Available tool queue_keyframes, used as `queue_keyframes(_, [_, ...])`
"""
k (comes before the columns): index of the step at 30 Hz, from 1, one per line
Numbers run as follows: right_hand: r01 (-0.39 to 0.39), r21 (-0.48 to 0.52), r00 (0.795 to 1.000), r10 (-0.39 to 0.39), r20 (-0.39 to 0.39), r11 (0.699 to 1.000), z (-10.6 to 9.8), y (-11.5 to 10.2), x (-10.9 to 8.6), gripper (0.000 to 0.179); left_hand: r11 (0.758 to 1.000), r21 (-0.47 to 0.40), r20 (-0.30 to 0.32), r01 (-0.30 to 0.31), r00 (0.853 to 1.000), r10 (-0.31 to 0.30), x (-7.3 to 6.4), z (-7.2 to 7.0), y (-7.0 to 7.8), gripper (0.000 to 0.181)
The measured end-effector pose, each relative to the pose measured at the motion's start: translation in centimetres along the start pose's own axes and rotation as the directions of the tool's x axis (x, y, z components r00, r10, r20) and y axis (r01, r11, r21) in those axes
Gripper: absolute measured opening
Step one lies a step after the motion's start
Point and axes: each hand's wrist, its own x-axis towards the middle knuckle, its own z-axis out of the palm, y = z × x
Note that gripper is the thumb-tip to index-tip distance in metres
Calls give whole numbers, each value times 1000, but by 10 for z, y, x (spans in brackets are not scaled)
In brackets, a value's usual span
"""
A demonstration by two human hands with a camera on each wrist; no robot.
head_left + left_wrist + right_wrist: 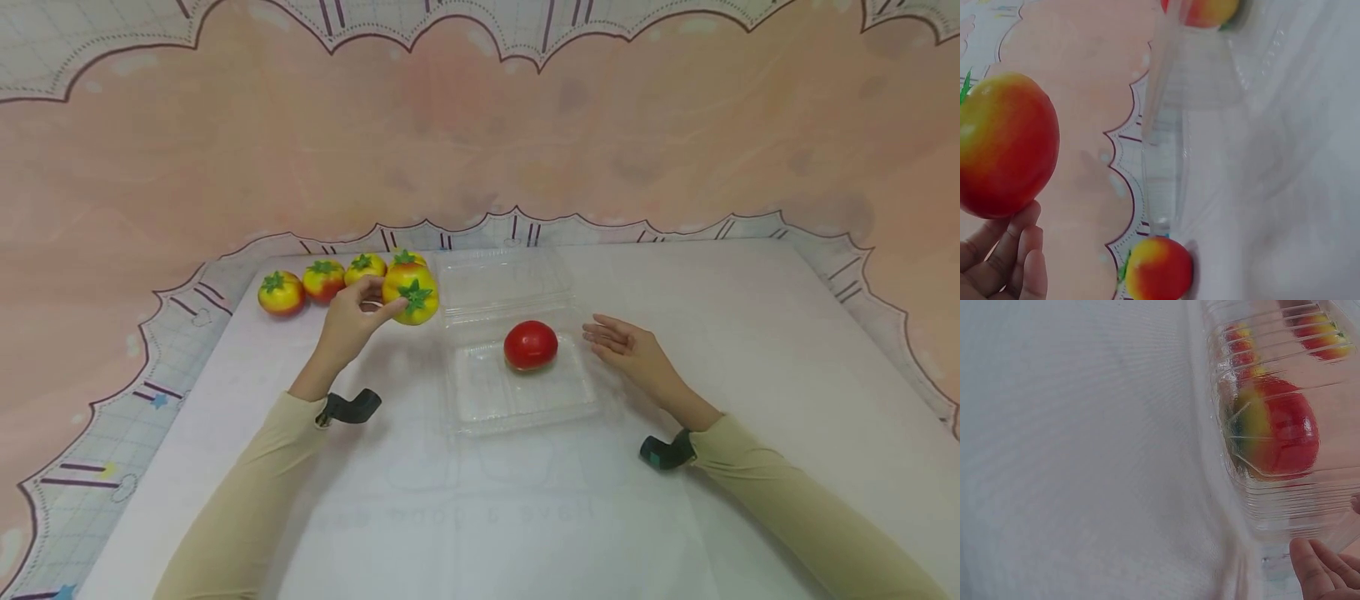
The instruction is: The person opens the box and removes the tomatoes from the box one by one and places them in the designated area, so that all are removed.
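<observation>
My left hand (358,312) pinches a yellow and red toy tomato (411,293) with a green star-shaped calyx, held up left of the clear plastic box. In the left wrist view the red underside of that tomato (1013,147) faces the camera above the curled fingers. The clear plastic box (461,396) lies with its hinged lid (502,271) folded back. Inside its base sits another tomato (531,345), red side up; the right wrist view shows it through the ribbed wall. My right hand (630,346), fingers loosely extended, is beside the box's right edge and holds nothing.
Several more yellow and red tomatoes (281,293) stand in a row at the back left of the white table (750,333). A patterned cloth (480,150) with scalloped edges lies beyond the table. Dark wrist cameras (352,407) stick out from both sleeves.
</observation>
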Motion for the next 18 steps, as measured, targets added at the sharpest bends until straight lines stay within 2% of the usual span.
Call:
queue_keyframes(11, [3,5,1000,-3,1,1000,0,0,0,55,997,-47,-67,56,996,-59,9,-4,-24,49])
queue_keyframes(18, [-13,-12,1000,13,-3,1000,1,-2,-1,56,994,-44,-45,103,993,-105,14,-6,-39,54])
